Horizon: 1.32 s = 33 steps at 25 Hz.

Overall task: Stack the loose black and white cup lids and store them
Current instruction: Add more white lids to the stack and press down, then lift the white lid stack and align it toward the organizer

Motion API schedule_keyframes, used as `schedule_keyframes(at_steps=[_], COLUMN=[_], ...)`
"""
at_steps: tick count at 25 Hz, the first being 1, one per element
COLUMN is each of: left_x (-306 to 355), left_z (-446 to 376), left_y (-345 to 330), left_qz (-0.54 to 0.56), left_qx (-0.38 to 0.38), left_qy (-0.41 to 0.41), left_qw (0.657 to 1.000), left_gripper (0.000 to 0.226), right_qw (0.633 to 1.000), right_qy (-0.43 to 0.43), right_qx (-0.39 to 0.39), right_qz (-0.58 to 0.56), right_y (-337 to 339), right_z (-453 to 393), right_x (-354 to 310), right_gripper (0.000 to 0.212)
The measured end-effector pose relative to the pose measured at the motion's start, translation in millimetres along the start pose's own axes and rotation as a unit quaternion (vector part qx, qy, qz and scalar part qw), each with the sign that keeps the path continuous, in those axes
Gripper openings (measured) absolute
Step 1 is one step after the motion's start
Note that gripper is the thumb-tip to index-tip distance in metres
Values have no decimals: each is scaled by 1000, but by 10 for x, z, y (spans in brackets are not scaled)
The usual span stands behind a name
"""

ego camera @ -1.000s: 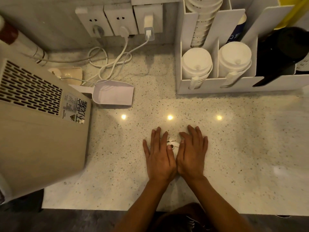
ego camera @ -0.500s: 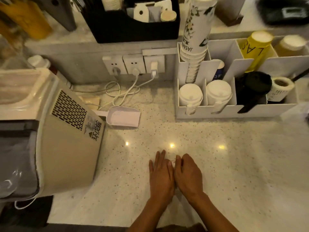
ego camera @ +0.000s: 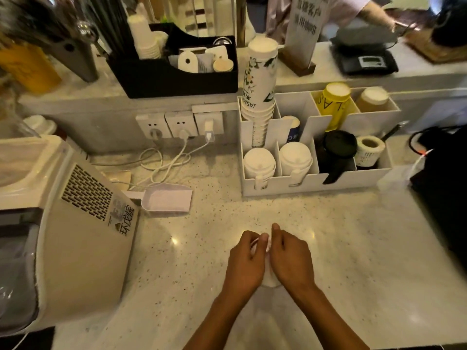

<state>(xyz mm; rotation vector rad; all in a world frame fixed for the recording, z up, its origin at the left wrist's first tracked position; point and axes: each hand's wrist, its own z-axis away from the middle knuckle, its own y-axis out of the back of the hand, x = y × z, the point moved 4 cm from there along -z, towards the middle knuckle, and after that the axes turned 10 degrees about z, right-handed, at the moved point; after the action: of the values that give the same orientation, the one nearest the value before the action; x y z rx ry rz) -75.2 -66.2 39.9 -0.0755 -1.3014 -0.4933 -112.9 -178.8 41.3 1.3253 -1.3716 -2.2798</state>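
Now both hands are down on the speckled pale stone table (ego camera: 353,248), pressed side by side around a small stack of white plastic cup lids (ego camera: 268,281). The left hand (ego camera: 246,261) curls in from one side, the right hand (ego camera: 290,258) from the other, and each grip is closed on that stack, fingers wrapped over the top so only slivers of white show between and beneath the palms. How many lids are in there, I cannot tell; no black ones show in the grip.

Judging by this, the stacking step is in hand: the lids look gathered and squared up, with storing not yet done. Well beyond the grip, up and to its right, stands the white divided plastic organiser (ego camera: 316,184). Its two nearest front compartments carry white domed lid stacks (ego camera: 259,161), and just right of those a black lid stack (ego camera: 340,145) sits in its own slot. A clear plastic scoop (ego camera: 166,199) lies off to the grip's upper left, beside the beige vented machine (ego camera: 75,236).

The next move calls for keeping the stack pinched tight so it doesn't fan apart, lifting it clear of the table, and carrying it forward to a white-lid compartment, aligned with the stack there.
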Motion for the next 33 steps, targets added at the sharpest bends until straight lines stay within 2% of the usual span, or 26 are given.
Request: schedule_keyframes(at_steps=[3,5,7,10,16,24,28,33], left_x=[328,454,566,712,844,963,1032,1023], left_z=[-11,27,135,296,420,414,386,413], left_y=[-119,-235,-442,-764,-1316,-1756,-1877,-2031], left_qz=[103,154,179,169,124,163,208,190], left_qx=[-40,-79,-100,-94,-94,-84,-103,-96], left_qy=[40,86,91,72,29,33,45,47], left_qw=[993,981,975,979,987,983,972,976], left_gripper=[26,28,30,31,33,41,44,37], right_qw=[998,997,996,995,989,978,973,961], right_qy=[-2,-8,9,33,15,0,-37,-125], right_qx=[53,65,76,77,76,86,116,94], right_qz=[-31,-44,-42,-62,-126,-191,-195,-228], right_y=[426,631,833,1082,1391,1703,1870,1972], right_z=[-149,-202,-205,-165,-245,-448,-639,-812], right_x=[69,134,252,468,954,1261,1303,1361], right_gripper=[54,49,50,53,58,53,47,45])
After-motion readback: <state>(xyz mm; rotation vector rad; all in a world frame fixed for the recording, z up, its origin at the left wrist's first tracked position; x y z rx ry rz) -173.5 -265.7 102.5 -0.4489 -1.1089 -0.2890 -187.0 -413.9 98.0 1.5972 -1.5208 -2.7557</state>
